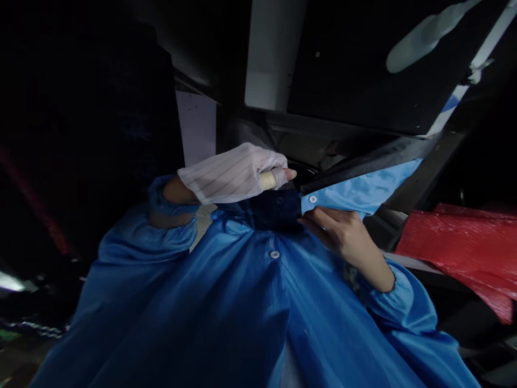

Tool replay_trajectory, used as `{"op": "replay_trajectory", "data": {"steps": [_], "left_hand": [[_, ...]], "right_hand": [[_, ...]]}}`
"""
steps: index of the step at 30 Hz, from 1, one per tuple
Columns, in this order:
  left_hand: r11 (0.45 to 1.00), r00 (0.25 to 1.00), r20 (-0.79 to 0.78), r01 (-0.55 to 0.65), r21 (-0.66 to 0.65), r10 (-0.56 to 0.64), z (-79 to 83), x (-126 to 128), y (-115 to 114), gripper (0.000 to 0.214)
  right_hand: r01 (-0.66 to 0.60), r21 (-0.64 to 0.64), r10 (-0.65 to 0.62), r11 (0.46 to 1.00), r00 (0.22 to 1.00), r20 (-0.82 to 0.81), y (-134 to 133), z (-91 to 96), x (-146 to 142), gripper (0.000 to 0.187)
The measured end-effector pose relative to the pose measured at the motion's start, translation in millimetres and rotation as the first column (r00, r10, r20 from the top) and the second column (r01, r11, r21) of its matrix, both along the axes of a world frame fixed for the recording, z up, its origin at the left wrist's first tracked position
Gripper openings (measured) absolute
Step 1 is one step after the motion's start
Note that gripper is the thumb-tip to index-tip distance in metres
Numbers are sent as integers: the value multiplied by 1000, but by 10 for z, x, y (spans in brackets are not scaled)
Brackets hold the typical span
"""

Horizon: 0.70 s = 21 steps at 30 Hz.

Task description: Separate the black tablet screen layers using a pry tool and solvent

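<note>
A blue smock with white buttons covers my body and arms. My left hand wears a white glove with thin dark stripes. A pale wrap circles its one bare digit, and the other fingers are curled out of sight. Just below it lies a dark blue band of the smock. My right hand is bare and pinches the edge of the smock's front, beside a white button. A lighter blue flap of the cloth spreads up and right from there. Whatever the left fingers grip is hidden.
A black work surface with a pale edge strip stands ahead on the right, with a whitish bottle-like object on it. Red bubble-wrap sheeting lies at the right. The left side is very dark.
</note>
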<state>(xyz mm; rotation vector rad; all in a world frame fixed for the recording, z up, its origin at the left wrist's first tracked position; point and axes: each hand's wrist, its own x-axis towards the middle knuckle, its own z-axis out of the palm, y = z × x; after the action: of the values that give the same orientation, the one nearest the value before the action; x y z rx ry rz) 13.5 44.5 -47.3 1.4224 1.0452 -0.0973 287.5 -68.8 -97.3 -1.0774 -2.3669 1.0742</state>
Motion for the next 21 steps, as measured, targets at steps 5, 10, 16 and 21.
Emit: {"op": "replay_trajectory", "data": {"steps": [5, 10, 16, 21], "left_hand": [[1000, 1000, 25, -13, -4, 13, -61, 28, -42, 46], [999, 996, 85, -32, 39, 28, -183, 30, -108, 49], [999, 998, 48, -35, 15, 35, -168, 32, -99, 49], [999, 999, 28, -36, -22, 37, -155, 50, -104, 48]], "right_hand": [[-46, -47, 46, 998, 999, 9, 0, 16, 32, 33], [-32, -15, 33, 999, 999, 33, -67, -8, 41, 32], [-25, -53, 28, 998, 999, 43, -139, -46, 68, 35], [-41, -58, 45, 997, 997, 67, -158, -61, 90, 38]]}}
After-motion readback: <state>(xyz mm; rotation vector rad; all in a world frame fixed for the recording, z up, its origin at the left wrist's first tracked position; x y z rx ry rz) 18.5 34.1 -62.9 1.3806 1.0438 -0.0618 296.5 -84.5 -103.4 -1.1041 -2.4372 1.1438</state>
